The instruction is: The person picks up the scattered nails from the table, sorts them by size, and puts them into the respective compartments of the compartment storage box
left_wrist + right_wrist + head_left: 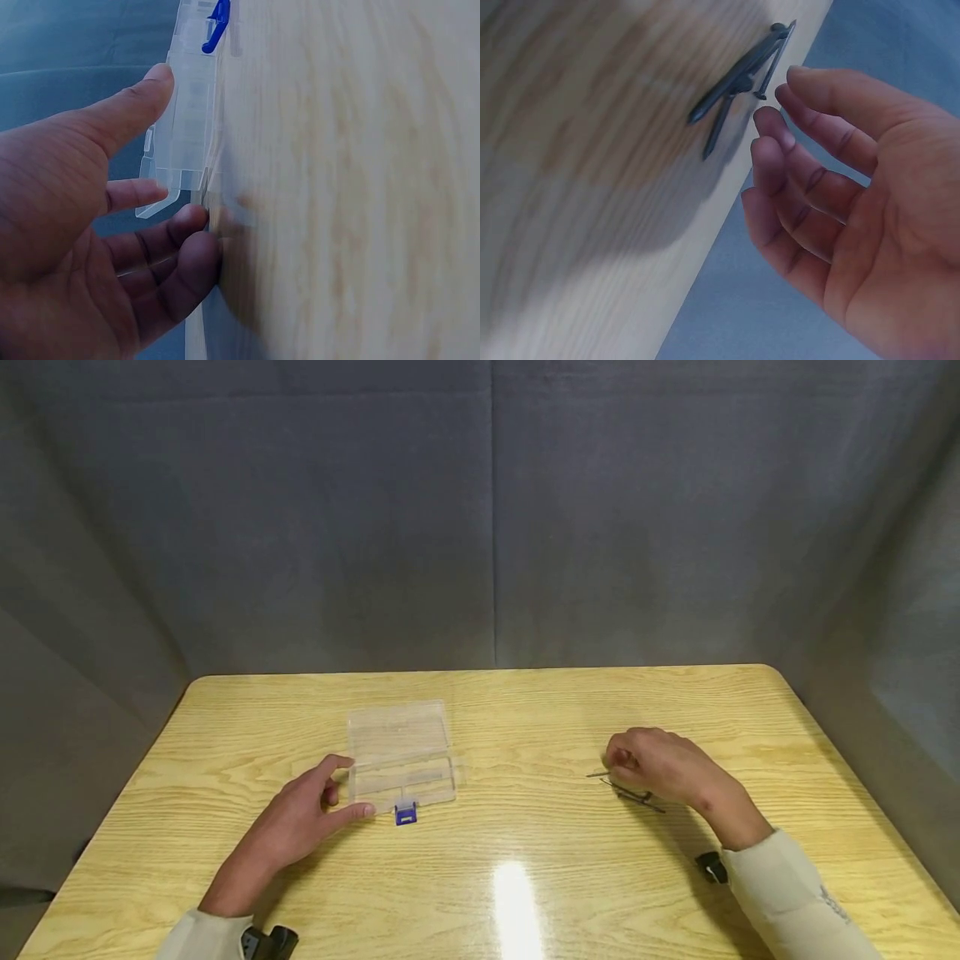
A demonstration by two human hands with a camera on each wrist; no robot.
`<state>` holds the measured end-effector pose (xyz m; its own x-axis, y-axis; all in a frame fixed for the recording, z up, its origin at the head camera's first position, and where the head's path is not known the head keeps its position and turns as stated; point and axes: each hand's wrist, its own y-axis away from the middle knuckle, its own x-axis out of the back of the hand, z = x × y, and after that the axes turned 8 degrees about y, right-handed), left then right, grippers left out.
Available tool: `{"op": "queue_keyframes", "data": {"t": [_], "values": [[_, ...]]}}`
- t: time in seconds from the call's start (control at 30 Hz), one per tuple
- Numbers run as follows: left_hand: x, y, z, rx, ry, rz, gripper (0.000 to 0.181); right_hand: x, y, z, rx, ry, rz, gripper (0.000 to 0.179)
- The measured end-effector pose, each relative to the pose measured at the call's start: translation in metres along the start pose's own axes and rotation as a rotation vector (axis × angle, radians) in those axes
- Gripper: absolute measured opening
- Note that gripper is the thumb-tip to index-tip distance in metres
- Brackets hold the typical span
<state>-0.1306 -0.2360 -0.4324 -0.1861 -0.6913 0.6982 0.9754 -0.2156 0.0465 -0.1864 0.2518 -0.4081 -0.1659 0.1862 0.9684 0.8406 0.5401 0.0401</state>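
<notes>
A clear plastic compartment box (380, 808) lies on the wooden table with its lid (397, 729) folded back and a blue latch (406, 814) at its front. At the box's left end is my left hand (292, 818), thumb straight along the front corner and index fingertip at the side near the hinge. Its other fingers (196, 270) curve loosely beside the box. Over to the right, several dark metal nails (739, 81) lie in a small crossed pile. My right hand (663, 768) is just above them, fingers loosely bent and apart from the nails in the right wrist view.
The light wooden table (517, 835) carries a bright glare patch near its front. A grey curtain (495, 527) hangs behind it and along both sides. Dark devices (270, 942) sit at the cuffs of the pale sleeves (795, 893).
</notes>
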Motion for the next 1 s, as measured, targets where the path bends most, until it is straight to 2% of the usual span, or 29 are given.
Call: {"op": "queue_keyframes", "data": {"t": [0.23,0.67,1.0], "values": [[0.0003,0.0008,-0.0006,-0.016,0.008,0.001,0.069,-0.0020,0.0034,0.0061,-0.026,-0.008,-0.011,0.009],[-0.0001,-0.0005,-0.0013,-0.007,-0.005,0.002,0.070,-0.0072,0.0016,0.0084,-0.002,-0.007,0.007,0.012],[0.0011,0.0000,-0.0014,-0.019,0.013,-0.007,0.071,-0.0080,0.0021,0.0079,-0.015,-0.004,0.018,0.010]]}}
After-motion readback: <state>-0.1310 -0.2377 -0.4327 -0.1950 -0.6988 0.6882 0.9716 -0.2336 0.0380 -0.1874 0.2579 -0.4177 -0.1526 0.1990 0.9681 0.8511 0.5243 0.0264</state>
